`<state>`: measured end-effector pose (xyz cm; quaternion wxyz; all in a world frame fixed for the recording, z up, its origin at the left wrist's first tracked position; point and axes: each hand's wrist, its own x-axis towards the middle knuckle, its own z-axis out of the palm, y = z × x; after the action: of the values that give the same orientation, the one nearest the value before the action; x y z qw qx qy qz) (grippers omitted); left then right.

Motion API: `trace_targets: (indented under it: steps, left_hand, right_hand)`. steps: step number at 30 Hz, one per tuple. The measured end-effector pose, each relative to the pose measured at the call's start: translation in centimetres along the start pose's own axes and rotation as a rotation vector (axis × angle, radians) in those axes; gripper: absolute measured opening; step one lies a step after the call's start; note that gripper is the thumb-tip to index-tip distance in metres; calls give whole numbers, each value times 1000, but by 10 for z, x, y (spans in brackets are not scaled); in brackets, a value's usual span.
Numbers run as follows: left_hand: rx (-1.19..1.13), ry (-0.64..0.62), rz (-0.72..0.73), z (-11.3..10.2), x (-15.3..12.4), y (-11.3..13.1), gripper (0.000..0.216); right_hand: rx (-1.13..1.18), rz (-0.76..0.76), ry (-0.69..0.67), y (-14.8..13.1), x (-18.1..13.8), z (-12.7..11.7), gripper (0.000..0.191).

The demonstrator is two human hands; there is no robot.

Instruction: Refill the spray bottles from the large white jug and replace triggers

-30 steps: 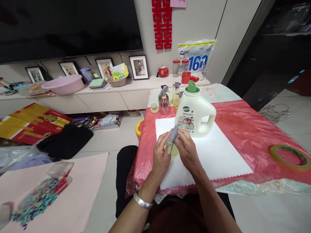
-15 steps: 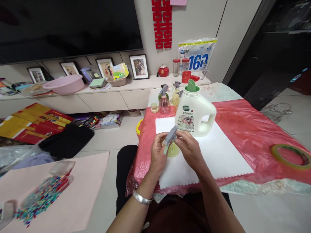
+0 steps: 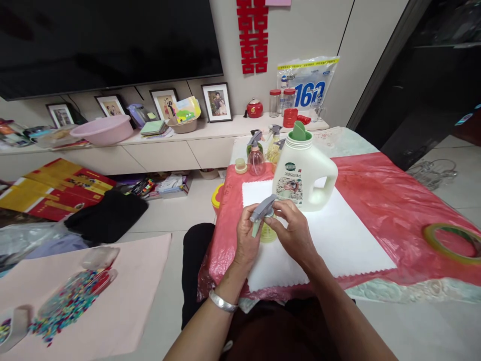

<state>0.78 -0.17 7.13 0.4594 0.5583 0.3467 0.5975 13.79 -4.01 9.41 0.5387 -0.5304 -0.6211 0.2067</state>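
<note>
A small spray bottle with a yellow-green clear body (image 3: pixel 268 233) and a grey trigger head (image 3: pixel 264 207) stands upright between my hands, over a white sheet (image 3: pixel 338 245). My left hand (image 3: pixel 248 238) is closed around the left side of the head. Fingers of my right hand (image 3: pixel 291 228) are closed on the collar below the head, from the right. Part of the bottle's body is hidden by the hands. Just behind stands a large white-green jug (image 3: pixel 306 175) with a handle and a green spout (image 3: pixel 299 131), its cap off.
More spray bottles, including a pink one (image 3: pixel 256 160), stand behind the jug, beside a pale cap (image 3: pixel 241 166). A roll of tape (image 3: pixel 432 238) lies on the red table cover (image 3: pixel 368 185). Colourful small pieces (image 3: pixel 71 301) lie on a pink surface at left.
The trigger head has turned slightly between my fingers, its nozzle now pointing more to the left. Both hands keep hold of the spray bottle. The view has shifted a little.
</note>
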Motion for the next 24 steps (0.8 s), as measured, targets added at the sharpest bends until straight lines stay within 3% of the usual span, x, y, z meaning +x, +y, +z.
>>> trace_targets:
  steps: [8,16,19,24]
  left_hand:
    - [-53,8,-12,4,1,4,40]
    - [-158,97,-166,4,-2,-12,32]
    - [-193,97,-156,2,-3,-14,35]
    - [-209,109,-171,3,-2,-9,36]
  right_hand:
    - [-17,-40,-196,-8,15,-21,23]
    - [-28,-24,-35,-3,5,-4,25]
    - [-32,-13,15,-2,2,2,28]
    - [-30,-21,-38,-8,5,-4,22]
